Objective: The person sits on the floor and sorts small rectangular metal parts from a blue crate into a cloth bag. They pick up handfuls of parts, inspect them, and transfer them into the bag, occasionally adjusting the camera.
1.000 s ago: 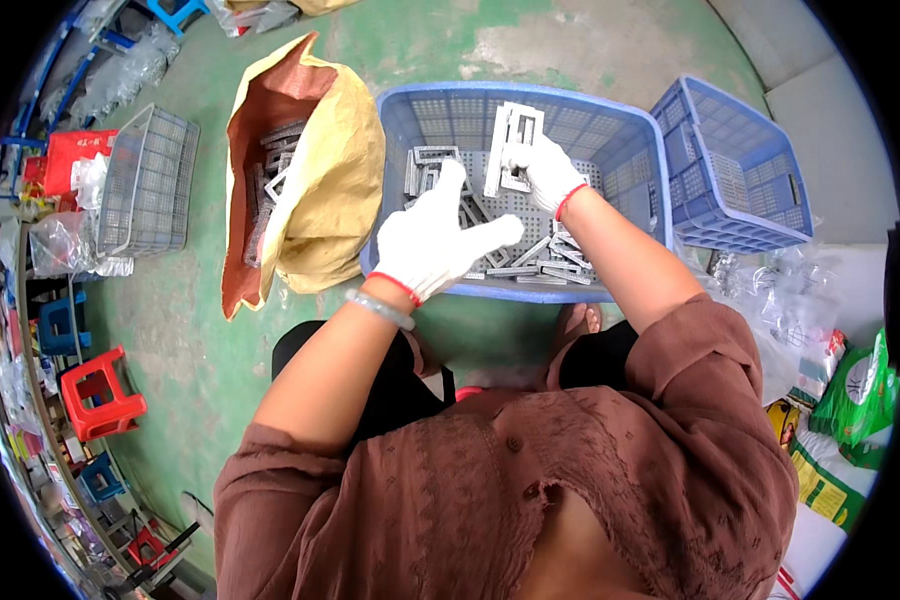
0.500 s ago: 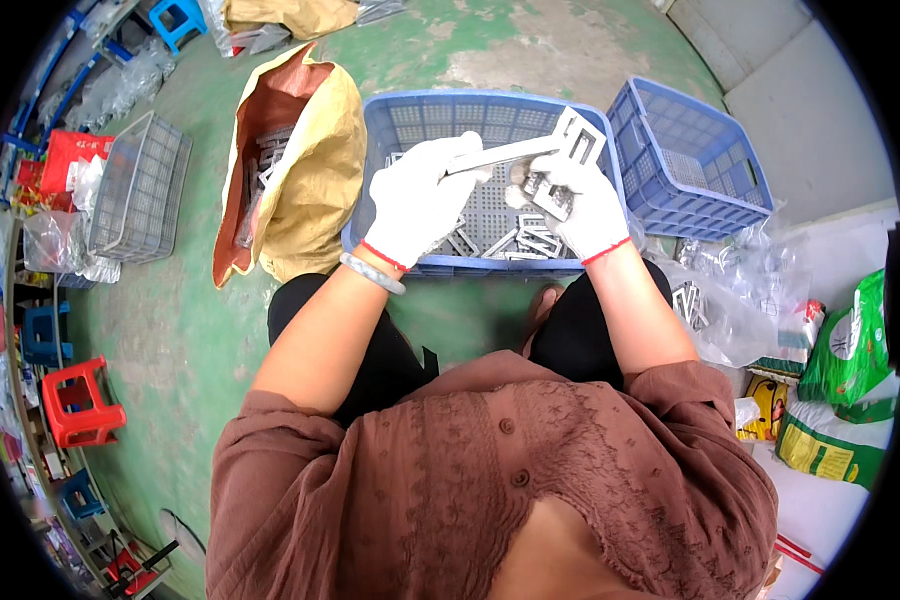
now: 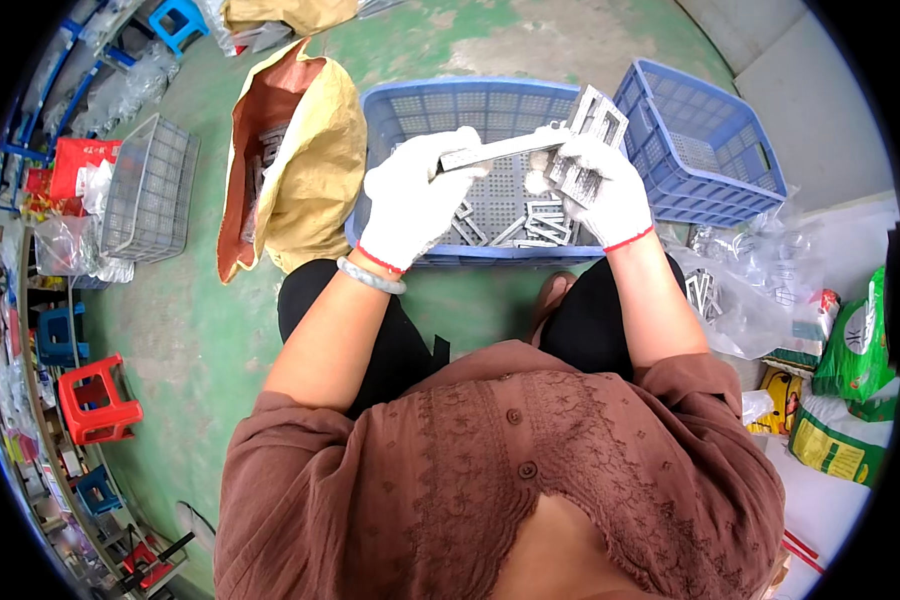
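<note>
In a white knit glove with a red cuff, my left hand [image 3: 408, 198] is closed on one end of a long, flat silver metal bar [image 3: 500, 151]. My right hand [image 3: 618, 198], gloved alike, grips slotted rectangular metal pieces [image 3: 598, 120], stacked or overlapping; I cannot tell how many. The bar's far end meets the edge of these pieces. Both hands are above a blue plastic crate [image 3: 420, 90], with several loose slotted metal pieces [image 3: 545, 222] on its bottom. My fingertips are partly hidden behind what they hold.
Left of the crate, an upright yellow woven sack [image 3: 320, 170] gapes with metal pieces inside. A second blue crate [image 3: 730, 200] adjoins at right, above clear plastic bags [image 3: 750, 300]. Farther left are a grey basket [image 3: 150, 195], a red stool [image 3: 98, 400] and shelving.
My right hand has shifted slightly right, turning the slotted pieces so more of their faces show. The bar stays in my left hand, its far end against them. The whole view has shifted slightly.
</note>
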`<action>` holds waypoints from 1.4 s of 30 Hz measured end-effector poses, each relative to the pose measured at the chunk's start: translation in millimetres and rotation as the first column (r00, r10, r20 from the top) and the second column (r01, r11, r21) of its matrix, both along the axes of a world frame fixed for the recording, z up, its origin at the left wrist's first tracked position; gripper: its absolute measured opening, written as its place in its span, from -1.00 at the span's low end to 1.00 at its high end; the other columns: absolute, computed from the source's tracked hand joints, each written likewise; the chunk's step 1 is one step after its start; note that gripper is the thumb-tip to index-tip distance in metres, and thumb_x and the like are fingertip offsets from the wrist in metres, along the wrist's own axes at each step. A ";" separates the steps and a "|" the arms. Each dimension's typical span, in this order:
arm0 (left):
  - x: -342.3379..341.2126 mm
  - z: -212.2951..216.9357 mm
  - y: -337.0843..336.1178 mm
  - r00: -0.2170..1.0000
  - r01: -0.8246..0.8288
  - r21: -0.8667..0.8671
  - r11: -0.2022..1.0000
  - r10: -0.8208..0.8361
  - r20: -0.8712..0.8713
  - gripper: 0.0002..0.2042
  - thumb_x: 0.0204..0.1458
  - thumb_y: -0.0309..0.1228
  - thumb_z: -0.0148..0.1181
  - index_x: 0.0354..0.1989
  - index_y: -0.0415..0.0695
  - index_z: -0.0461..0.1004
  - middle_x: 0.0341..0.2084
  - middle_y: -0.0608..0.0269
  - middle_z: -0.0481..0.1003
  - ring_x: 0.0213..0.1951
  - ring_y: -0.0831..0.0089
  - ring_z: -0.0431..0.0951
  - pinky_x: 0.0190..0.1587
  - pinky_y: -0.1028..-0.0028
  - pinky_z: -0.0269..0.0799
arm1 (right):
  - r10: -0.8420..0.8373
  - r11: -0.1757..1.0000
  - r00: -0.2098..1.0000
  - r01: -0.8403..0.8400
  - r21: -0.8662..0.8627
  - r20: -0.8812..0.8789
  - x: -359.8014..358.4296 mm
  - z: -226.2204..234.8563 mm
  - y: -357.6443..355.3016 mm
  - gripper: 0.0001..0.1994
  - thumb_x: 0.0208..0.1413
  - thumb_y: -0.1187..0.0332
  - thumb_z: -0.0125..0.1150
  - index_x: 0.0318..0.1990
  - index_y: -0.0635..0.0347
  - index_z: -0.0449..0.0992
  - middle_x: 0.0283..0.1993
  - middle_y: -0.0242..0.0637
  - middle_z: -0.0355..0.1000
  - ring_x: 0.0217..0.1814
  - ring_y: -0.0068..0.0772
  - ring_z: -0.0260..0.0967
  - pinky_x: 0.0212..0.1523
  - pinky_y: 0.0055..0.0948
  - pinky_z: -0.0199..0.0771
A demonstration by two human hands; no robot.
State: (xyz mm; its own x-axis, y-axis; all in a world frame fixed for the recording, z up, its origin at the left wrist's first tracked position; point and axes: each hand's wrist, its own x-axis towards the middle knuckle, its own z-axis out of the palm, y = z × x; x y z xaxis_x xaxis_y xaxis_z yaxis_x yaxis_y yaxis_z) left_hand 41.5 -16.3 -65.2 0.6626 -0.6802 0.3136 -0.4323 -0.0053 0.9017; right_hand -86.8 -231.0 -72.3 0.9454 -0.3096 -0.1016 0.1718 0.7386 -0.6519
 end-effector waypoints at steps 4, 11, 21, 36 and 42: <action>2.2 1.8 -0.3 1.000 -0.007 -0.017 1.000 0.007 -0.017 -0.65 0.11 -0.62 0.17 0.10 -0.38 0.46 -0.19 0.07 0.63 -0.20 0.48 0.64 -0.14 0.53 0.57 | 0.031 0.999 0.999 -0.031 -0.036 0.009 4.8 4.0 2.6 -0.78 0.04 0.53 0.13 -0.17 0.47 0.53 -0.22 0.06 0.55 -0.21 -0.05 0.58 -0.16 -0.16 0.66; 5.6 4.9 1.4 0.988 0.020 -0.031 0.999 -0.025 -0.151 -0.65 0.14 -0.59 0.13 0.12 -0.36 0.46 -0.18 0.10 0.63 -0.19 0.49 0.64 -0.15 0.52 0.58 | -0.041 0.998 0.999 0.042 -0.041 0.024 7.4 3.0 7.1 -0.75 0.01 0.56 0.16 -0.12 0.46 0.52 -0.21 0.01 0.54 -0.23 -0.09 0.56 -0.18 -0.17 0.64; 8.7 14.1 3.7 0.788 0.134 0.016 0.991 -0.097 -0.608 -0.51 0.15 -0.47 0.24 0.25 -0.32 0.34 -0.14 0.14 0.61 -0.32 0.56 0.59 -0.34 0.58 0.53 | -0.053 0.991 0.999 0.053 -0.126 0.003 6.2 11.5 11.9 -0.76 0.05 0.57 0.21 -0.10 0.44 0.50 -0.23 -0.06 0.53 -0.26 -0.18 0.56 -0.22 -0.23 0.64; -3.0 21.6 -5.3 0.642 0.023 -0.354 0.935 -0.285 -0.712 -0.36 0.06 -0.66 0.23 0.34 -0.31 0.14 0.02 -0.02 0.40 -0.11 0.26 0.58 -0.06 0.28 0.62 | -0.085 0.981 0.996 0.085 -0.174 0.007 2.3 3.6 7.7 -0.72 0.11 0.54 0.09 0.00 0.36 0.45 -0.06 -0.07 0.51 -0.12 -0.16 0.55 -0.16 -0.09 0.69; -5.9 22.3 -4.6 0.693 -0.015 -0.396 0.918 -0.276 -0.666 -0.36 0.02 -0.72 0.22 0.33 -0.31 0.17 0.03 -0.02 0.39 -0.10 0.26 0.58 -0.03 0.27 0.61 | -0.124 0.982 0.992 0.120 -0.146 -0.020 5.3 5.2 7.9 -0.77 0.04 0.57 0.15 -0.11 0.33 0.49 -0.14 -0.12 0.50 -0.17 -0.21 0.54 -0.25 -0.18 0.66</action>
